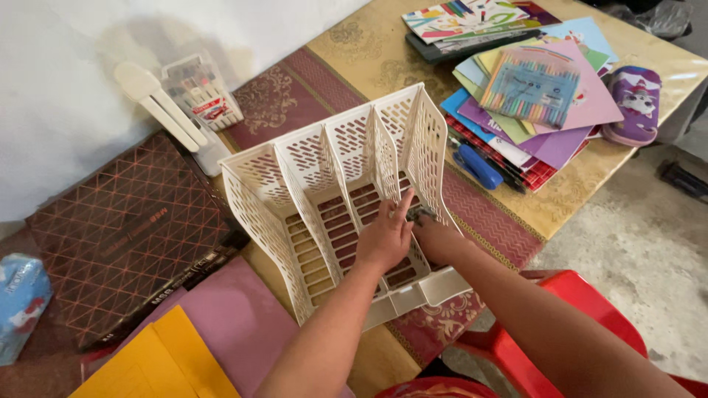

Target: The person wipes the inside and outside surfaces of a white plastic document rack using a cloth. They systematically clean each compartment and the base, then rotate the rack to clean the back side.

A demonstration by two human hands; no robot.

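Note:
A cream plastic file rack [310, 158] with several slotted dividers lies on the table in front of me. My left hand [385, 237] reaches into its right-hand compartment, fingers pressed against the slotted base. My right hand [436, 237] is beside it in the same compartment, next to the outer divider, pinching a small dark thing [420, 214] that I cannot make out. Both forearms come in from the bottom of the view.
A dark patterned box [125, 232] lies left of the rack, with pink and yellow folders [192, 335] below it. Coloured paper, a pen pack [532, 88], a blue stapler [478, 166] and a purple pencil case [633, 103] are at right. A marker box [200, 92] stands by the wall. A red chair [560, 309] is under my arm.

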